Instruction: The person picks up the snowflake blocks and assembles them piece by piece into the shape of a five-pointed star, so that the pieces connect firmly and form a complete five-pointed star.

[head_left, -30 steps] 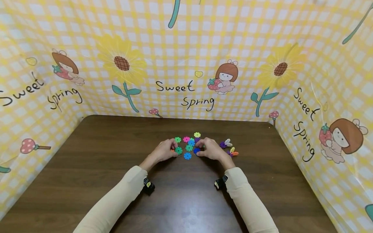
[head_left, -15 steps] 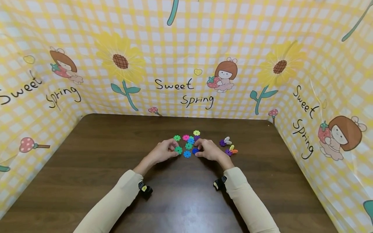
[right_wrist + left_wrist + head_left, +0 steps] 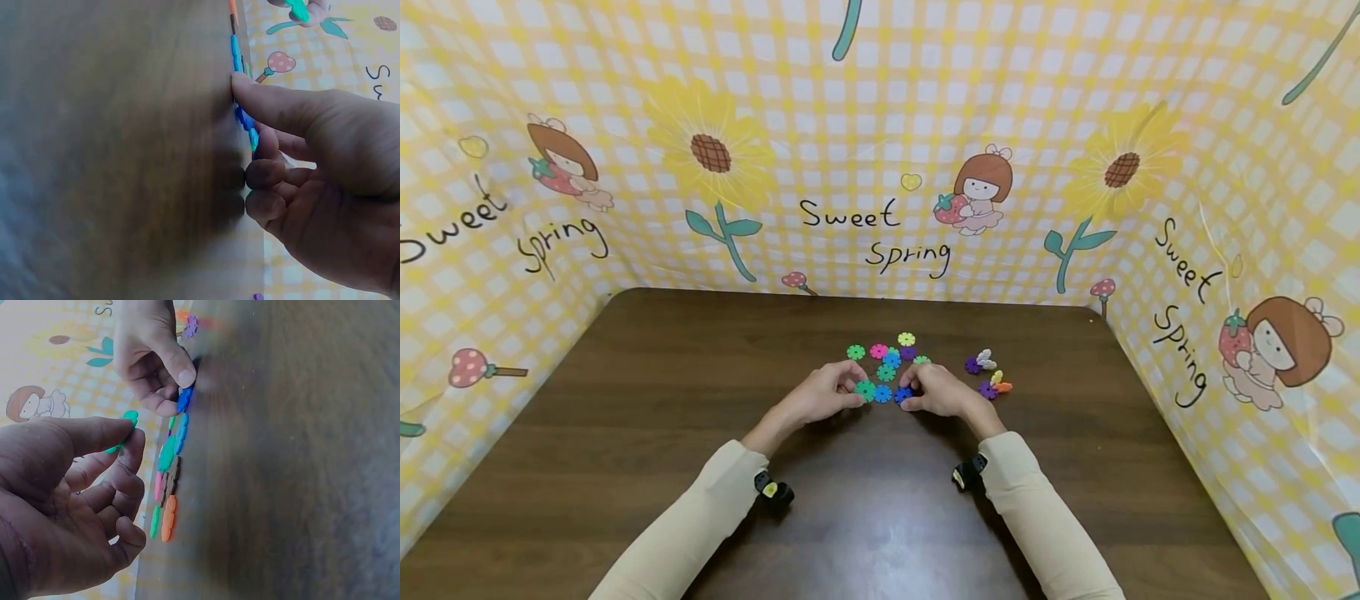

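My left hand (image 3: 823, 392) pinches a green notched plastic disc (image 3: 866, 392) between thumb and index finger. In the left wrist view, that green disc (image 3: 130, 417) is held above the tabletop. A dark blue disc (image 3: 902, 396) is pinched by my right hand (image 3: 942, 390), low at the table, with the thumb on its near side. Between the two hands lies a lighter blue disc (image 3: 883, 393). Just behind it is another green disc (image 3: 886, 372). Orange (image 3: 169, 519) and brown discs (image 3: 175, 478) lie beside the left hand, hidden from the head view.
Behind the hands lie pink (image 3: 878, 352), yellow (image 3: 906, 339), purple (image 3: 907, 353) and light green discs (image 3: 855, 352). Right of the right hand stand two joined pieces, one purple and white (image 3: 981, 362), one purple, yellow and orange (image 3: 995, 387). Patterned cloth (image 3: 850, 150) walls the table.
My left hand has taken the green disc off the table and shifted it slightly right, towards the right hand. The right hand stays at the dark blue disc, its fingers now closed on it.
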`<act>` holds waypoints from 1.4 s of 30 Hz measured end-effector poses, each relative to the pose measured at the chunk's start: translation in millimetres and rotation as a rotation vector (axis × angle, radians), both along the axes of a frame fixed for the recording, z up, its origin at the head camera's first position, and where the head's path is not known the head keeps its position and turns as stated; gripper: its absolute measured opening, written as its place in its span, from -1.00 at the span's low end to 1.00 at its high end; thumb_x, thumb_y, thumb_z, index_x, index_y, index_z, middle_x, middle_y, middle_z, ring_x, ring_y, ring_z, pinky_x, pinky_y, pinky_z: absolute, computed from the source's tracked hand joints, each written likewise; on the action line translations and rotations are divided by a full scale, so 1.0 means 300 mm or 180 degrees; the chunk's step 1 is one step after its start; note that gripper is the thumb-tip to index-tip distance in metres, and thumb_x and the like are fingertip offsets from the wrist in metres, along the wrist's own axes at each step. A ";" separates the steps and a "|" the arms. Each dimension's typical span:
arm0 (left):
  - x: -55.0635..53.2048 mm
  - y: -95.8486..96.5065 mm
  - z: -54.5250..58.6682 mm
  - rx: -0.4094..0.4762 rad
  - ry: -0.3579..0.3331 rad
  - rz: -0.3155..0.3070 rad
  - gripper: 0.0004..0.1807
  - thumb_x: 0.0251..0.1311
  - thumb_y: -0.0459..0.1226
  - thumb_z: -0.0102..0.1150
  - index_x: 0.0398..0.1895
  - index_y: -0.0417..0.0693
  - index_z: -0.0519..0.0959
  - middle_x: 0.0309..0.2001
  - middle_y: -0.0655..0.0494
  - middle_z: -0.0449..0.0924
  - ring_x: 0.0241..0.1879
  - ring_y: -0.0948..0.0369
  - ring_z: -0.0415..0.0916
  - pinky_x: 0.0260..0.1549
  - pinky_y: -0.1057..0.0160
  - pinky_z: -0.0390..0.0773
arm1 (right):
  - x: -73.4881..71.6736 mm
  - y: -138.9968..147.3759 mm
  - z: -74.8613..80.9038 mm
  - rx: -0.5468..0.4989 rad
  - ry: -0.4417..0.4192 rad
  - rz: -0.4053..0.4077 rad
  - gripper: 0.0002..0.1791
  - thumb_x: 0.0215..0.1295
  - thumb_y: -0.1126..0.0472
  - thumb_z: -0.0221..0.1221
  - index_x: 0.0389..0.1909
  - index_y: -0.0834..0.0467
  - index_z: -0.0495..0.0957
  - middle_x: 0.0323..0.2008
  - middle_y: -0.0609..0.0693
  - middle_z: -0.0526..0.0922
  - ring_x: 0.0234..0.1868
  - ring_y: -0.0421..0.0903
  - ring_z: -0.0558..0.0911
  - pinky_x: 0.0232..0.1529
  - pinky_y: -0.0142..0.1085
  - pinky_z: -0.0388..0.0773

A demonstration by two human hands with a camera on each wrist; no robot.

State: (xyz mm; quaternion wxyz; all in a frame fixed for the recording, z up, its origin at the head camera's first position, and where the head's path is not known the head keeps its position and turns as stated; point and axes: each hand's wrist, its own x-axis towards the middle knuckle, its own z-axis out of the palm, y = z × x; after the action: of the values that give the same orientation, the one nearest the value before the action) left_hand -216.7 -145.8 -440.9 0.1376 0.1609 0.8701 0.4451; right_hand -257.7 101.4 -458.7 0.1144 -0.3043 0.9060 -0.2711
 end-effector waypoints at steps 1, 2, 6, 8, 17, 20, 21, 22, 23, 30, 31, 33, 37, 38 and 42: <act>0.000 0.000 -0.002 0.0037 -0.0010 -0.0014 -0.75 0.27 -0.34 0.31 -0.03 -0.13 0.54 -0.31 0.05 0.62 -0.40 0.10 0.53 -0.41 0.19 0.53 | 0.001 0.003 -0.002 -0.0039 0.0026 0.0031 -0.74 0.23 0.21 0.40 -0.16 0.20 0.56 -0.25 -0.03 0.59 -0.16 -0.11 0.53 -0.02 -0.19 0.51; 0.000 0.001 -0.005 0.0073 -0.0036 -0.0013 -0.76 0.27 -0.33 0.31 -0.04 -0.13 0.54 -0.32 0.06 0.63 -0.40 0.08 0.54 -0.42 0.20 0.52 | 0.003 0.004 -0.004 -0.0089 0.0038 0.0051 -0.74 0.23 0.21 0.40 -0.18 0.18 0.54 -0.25 -0.04 0.58 -0.17 -0.11 0.53 -0.03 -0.19 0.51; 0.002 0.004 -0.012 0.0210 -0.0109 -0.0034 -0.78 0.29 -0.33 0.29 -0.05 -0.17 0.55 -0.34 0.02 0.68 -0.42 0.02 0.56 -0.48 0.19 0.51 | 0.012 0.006 -0.009 -0.0373 0.0035 0.0109 -0.75 0.26 0.26 0.37 -0.18 0.15 0.47 -0.29 -0.05 0.59 -0.21 -0.12 0.56 -0.09 -0.22 0.53; 0.002 0.005 -0.015 0.0271 -0.0147 -0.0038 -0.80 0.30 -0.32 0.27 -0.06 -0.18 0.56 -0.33 -0.04 0.70 -0.43 0.00 0.56 -0.52 0.18 0.49 | 0.018 0.003 -0.007 -0.0536 0.0045 0.0123 -0.78 0.29 0.28 0.34 -0.17 0.15 0.49 -0.29 -0.05 0.61 -0.22 -0.13 0.59 -0.10 -0.23 0.55; 0.000 0.012 -0.011 0.0421 -0.0269 -0.0002 -0.83 0.31 -0.33 0.23 -0.10 -0.22 0.59 -0.33 -0.09 0.71 -0.38 0.02 0.55 -0.45 0.22 0.49 | 0.045 -0.011 0.028 -0.0963 0.0171 0.0186 -0.92 0.37 0.31 0.25 -0.15 0.14 0.62 -0.26 -0.03 0.70 -0.22 -0.19 0.64 -0.13 -0.28 0.59; -0.001 0.016 -0.007 0.0458 -0.0282 0.0012 -0.84 0.31 -0.33 0.23 -0.12 -0.22 0.60 -0.36 -0.03 0.71 -0.37 0.01 0.54 -0.39 0.17 0.52 | 0.054 -0.012 0.041 -0.1039 0.0169 0.0237 -0.90 0.37 0.33 0.24 -0.14 0.14 0.64 -0.23 0.03 0.71 -0.21 -0.17 0.65 -0.13 -0.26 0.60; 0.000 0.017 -0.006 0.0466 -0.0282 0.0018 -0.85 0.31 -0.33 0.22 -0.12 -0.22 0.60 -0.36 -0.01 0.70 -0.37 0.02 0.54 -0.38 0.16 0.52 | 0.057 -0.012 0.044 -0.1065 0.0161 0.0256 -0.90 0.38 0.33 0.24 -0.14 0.14 0.64 -0.22 0.05 0.71 -0.21 -0.17 0.64 -0.13 -0.26 0.60; 0.000 0.019 -0.004 0.0478 -0.0286 0.0017 -0.85 0.31 -0.32 0.22 -0.12 -0.22 0.60 -0.37 -0.01 0.70 -0.38 0.03 0.53 -0.37 0.14 0.53 | 0.059 -0.013 0.047 -0.1084 0.0149 0.0262 -0.90 0.37 0.33 0.24 -0.14 0.13 0.65 -0.21 0.05 0.71 -0.21 -0.17 0.64 -0.12 -0.26 0.60; 0.000 0.020 -0.002 0.0487 -0.0285 0.0010 -0.85 0.32 -0.32 0.21 -0.13 -0.22 0.60 -0.37 -0.01 0.70 -0.40 0.05 0.51 -0.39 0.14 0.52 | 0.060 -0.013 0.049 -0.1106 0.0133 0.0268 -0.89 0.37 0.33 0.24 -0.14 0.13 0.65 -0.22 0.05 0.71 -0.21 -0.18 0.65 -0.13 -0.26 0.60; -0.002 0.025 -0.003 0.0669 -0.0495 -0.0037 -0.82 0.39 -0.27 0.18 -0.13 -0.23 0.58 -0.42 0.02 0.70 -0.53 0.22 0.40 -0.53 0.21 0.43 | 0.073 -0.019 0.054 -0.1385 0.0131 0.0201 -0.91 0.31 0.37 0.29 -0.20 0.17 0.67 -0.31 0.01 0.73 -0.28 -0.13 0.69 -0.21 -0.30 0.62; -0.003 0.025 -0.004 0.0728 -0.0546 -0.0051 -0.82 0.39 -0.26 0.18 -0.13 -0.24 0.57 -0.42 0.02 0.71 -0.53 0.22 0.39 -0.52 0.23 0.42 | 0.075 -0.020 0.055 -0.1437 0.0155 0.0192 -0.92 0.30 0.37 0.30 -0.22 0.18 0.67 -0.33 0.01 0.73 -0.30 -0.10 0.69 -0.23 -0.30 0.62; -0.005 0.023 -0.005 0.0860 -0.0627 -0.0068 -0.81 0.40 -0.26 0.18 -0.13 -0.26 0.57 -0.41 0.01 0.72 -0.52 0.21 0.39 -0.48 0.24 0.40 | 0.078 -0.019 0.056 -0.1527 0.0196 0.0184 -0.93 0.28 0.38 0.31 -0.25 0.20 0.67 -0.36 0.02 0.73 -0.33 -0.07 0.70 -0.28 -0.30 0.62; -0.004 0.023 0.010 0.1069 -0.0715 -0.0066 -0.82 0.39 -0.30 0.18 -0.15 -0.29 0.57 -0.41 -0.01 0.72 -0.48 0.17 0.38 -0.40 0.25 0.37 | 0.074 -0.018 0.066 -0.1573 0.0268 0.0260 -0.96 0.29 0.31 0.32 -0.28 0.20 0.67 -0.38 -0.05 0.73 -0.35 -0.13 0.70 -0.30 -0.32 0.63; -0.003 0.023 0.016 0.1102 -0.0730 -0.0052 -0.83 0.38 -0.31 0.18 -0.16 -0.30 0.56 -0.42 -0.01 0.72 -0.48 0.16 0.37 -0.39 0.25 0.37 | 0.072 -0.020 0.069 -0.1579 0.0280 0.0301 -0.96 0.30 0.30 0.31 -0.28 0.20 0.67 -0.37 -0.06 0.74 -0.35 -0.15 0.71 -0.29 -0.33 0.63; 0.000 0.023 0.024 0.1158 -0.0773 0.0001 -0.86 0.38 -0.34 0.18 -0.19 -0.30 0.55 -0.45 -0.01 0.71 -0.47 0.17 0.37 -0.39 0.26 0.36 | 0.066 -0.032 0.078 -0.1592 0.0270 0.0457 -0.96 0.32 0.30 0.30 -0.26 0.20 0.67 -0.36 -0.07 0.74 -0.33 -0.15 0.71 -0.27 -0.32 0.64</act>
State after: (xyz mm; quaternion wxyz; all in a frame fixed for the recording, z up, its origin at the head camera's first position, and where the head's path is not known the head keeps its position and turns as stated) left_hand -216.8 -138.9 -433.7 0.2100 0.1282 0.7525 0.6109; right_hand -238.0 91.8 -435.2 0.0165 -0.3977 0.7909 -0.4648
